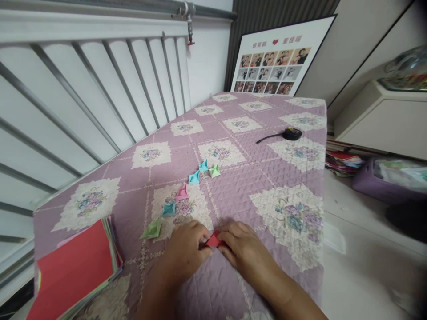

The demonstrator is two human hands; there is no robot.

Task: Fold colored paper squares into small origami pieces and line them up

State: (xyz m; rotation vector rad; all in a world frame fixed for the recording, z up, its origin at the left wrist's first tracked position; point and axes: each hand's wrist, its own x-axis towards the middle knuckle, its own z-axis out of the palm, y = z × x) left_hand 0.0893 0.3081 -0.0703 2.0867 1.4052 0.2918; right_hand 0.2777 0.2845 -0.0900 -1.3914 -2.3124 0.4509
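My left hand (185, 249) and my right hand (243, 249) meet over a small folded piece of red paper (213, 241) on the quilted purple cloth (280, 178). Both hands have their fingers closed, pinching the paper from either side. Beyond them, a diagonal row of several small folded paper shapes runs away from me: a green one (152, 229), a teal one (169, 209), a pink one (182, 192), two blue ones (194, 177) and a light green one (215, 170).
A stack of coloured paper sheets with red on top (75, 269) lies at the near left. A black object with a thin tail (291, 133) rests at the far right. White railing (83, 89) lines the left; a photo poster (276, 60) leans at the back.
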